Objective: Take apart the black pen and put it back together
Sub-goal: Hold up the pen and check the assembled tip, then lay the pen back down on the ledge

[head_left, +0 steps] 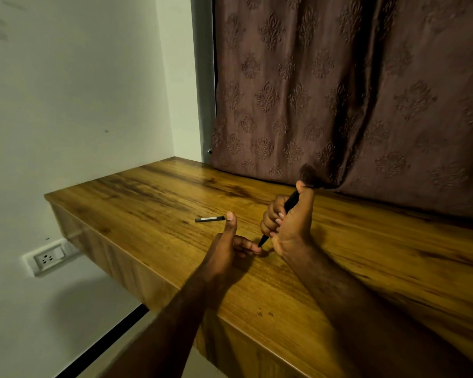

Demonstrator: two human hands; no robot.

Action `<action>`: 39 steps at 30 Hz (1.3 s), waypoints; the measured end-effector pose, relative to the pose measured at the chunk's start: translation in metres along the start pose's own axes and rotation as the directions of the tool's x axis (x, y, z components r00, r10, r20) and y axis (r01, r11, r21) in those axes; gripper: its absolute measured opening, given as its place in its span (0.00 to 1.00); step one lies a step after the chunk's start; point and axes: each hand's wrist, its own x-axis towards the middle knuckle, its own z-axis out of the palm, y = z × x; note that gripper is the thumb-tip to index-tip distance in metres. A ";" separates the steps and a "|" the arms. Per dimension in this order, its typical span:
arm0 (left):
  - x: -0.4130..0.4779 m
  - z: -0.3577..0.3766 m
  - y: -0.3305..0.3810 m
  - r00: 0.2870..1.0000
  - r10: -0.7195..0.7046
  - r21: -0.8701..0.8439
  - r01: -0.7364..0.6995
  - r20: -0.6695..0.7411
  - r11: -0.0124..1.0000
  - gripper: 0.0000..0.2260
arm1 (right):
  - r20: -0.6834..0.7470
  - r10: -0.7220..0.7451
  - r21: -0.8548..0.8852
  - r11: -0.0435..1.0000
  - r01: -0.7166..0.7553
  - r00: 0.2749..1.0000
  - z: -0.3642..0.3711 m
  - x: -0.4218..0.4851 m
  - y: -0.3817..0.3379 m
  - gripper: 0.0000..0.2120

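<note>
1. The right hand is closed around the pen and grips it by the middle. The pen is tilted: its upper end comes out above the fist beside the thumb, and its thin point comes out below the fist, toward the left hand.
2. The left hand is just below and to the left of that grip, with the thumb raised and the other fingers curled in. Their tips are very close to the pen's point. I cannot tell if they pinch a small part, touch the point, or hold nothing.
3. A short black piece, probably the cap, lies flat on the table. It is to the left of the grip, free of both hands, just beyond the left thumb.
4. My judgement is that the taking apart has begun, because one piece is off. The rest of the pen looks like one body, so the inner parts are probably not yet out.
5. What is left is to finish the opening, then join all parts again and put the loose piece back.
</note>
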 end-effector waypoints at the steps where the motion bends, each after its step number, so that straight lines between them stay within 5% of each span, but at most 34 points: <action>1: 0.001 -0.001 -0.001 1.000 0.003 -0.012 -0.003 0.004 1.000 0.44 | 0.004 -0.002 0.000 1.000 0.002 1.000 0.001 0.000 0.001 0.30; 12: 0.003 0.000 -0.002 1.000 -0.001 -0.087 0.001 0.002 0.996 0.46 | 0.025 -0.113 -0.170 0.979 0.116 0.993 0.007 -0.009 0.016 0.31; 18: 0.003 0.001 0.000 1.000 -0.012 -0.113 0.012 -0.005 0.994 0.43 | 0.025 -0.231 -0.282 0.932 0.228 0.973 0.003 -0.009 0.020 0.24; 23: -0.002 0.007 0.004 0.998 -0.039 -0.259 0.023 -0.055 0.966 0.27 | 0.017 -0.254 -0.302 0.921 0.247 0.967 0.000 -0.010 0.030 0.11; 27: -0.004 0.000 0.001 0.997 -0.025 -0.361 -0.005 -0.078 0.932 0.12 | -0.090 -0.288 -0.356 0.904 0.239 0.953 -0.002 -0.004 0.030 0.13; 31: 0.002 -0.006 -0.003 0.974 0.036 -0.282 -0.100 -0.224 0.954 0.08 | -0.169 -0.150 -0.335 0.938 0.087 0.974 -0.016 0.006 0.030 0.15; 36: 0.004 -0.010 -0.004 0.964 -0.004 -0.359 -0.096 -0.267 0.929 0.08 | -0.074 0.108 -0.245 0.962 -0.123 0.991 -0.033 0.013 0.029 0.09; 39: 0.005 -0.013 -0.004 0.958 -0.030 -0.408 -0.093 -0.285 0.908 0.08 | -0.054 0.143 -0.243 0.958 -0.152 0.988 -0.040 0.015 0.028 0.06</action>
